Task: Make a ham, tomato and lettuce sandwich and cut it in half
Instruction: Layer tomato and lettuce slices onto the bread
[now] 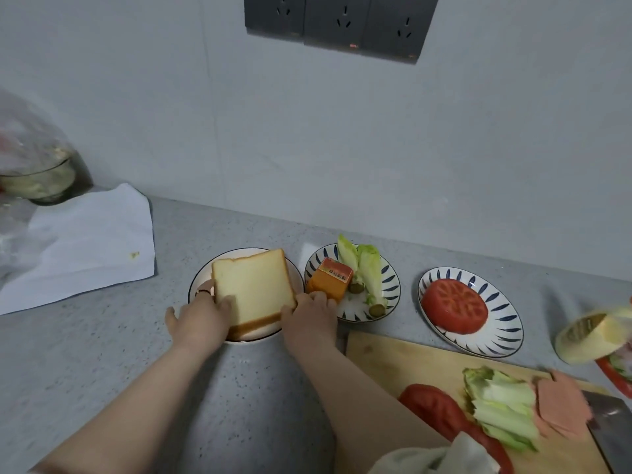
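The bread (253,289), a pale square with a brown crust showing along its near edge, lies on a white plate (205,271) with a dark rim, near the middle of a grey speckled surface (256,388). Just to its right, a blue-patterned plate (393,285) holds an orange packet (330,278) and two lettuce hearts (367,268); further right a second patterned plate (506,323) carries a tomato half (455,306), cut face up. In front of these a wooden cutting board (383,357) bears tomato slices (434,408), lettuce leaves (499,405) and pink ham slices (561,405), with a knife blade (612,425) at its right end. To the left lies a sheet of white paper (85,244), and behind it a glass bowl (37,179) under clear plastic. The surface meets a plain grey wall with a row of dark sockets (338,22) high up. Both bare forearms reach forward from the bottom of the view. The left hand (201,316), a ring on one finger, holds the bread's left side with its thumb on top. The right hand (309,316) grips the near right corner, its fingers curled round the edge.
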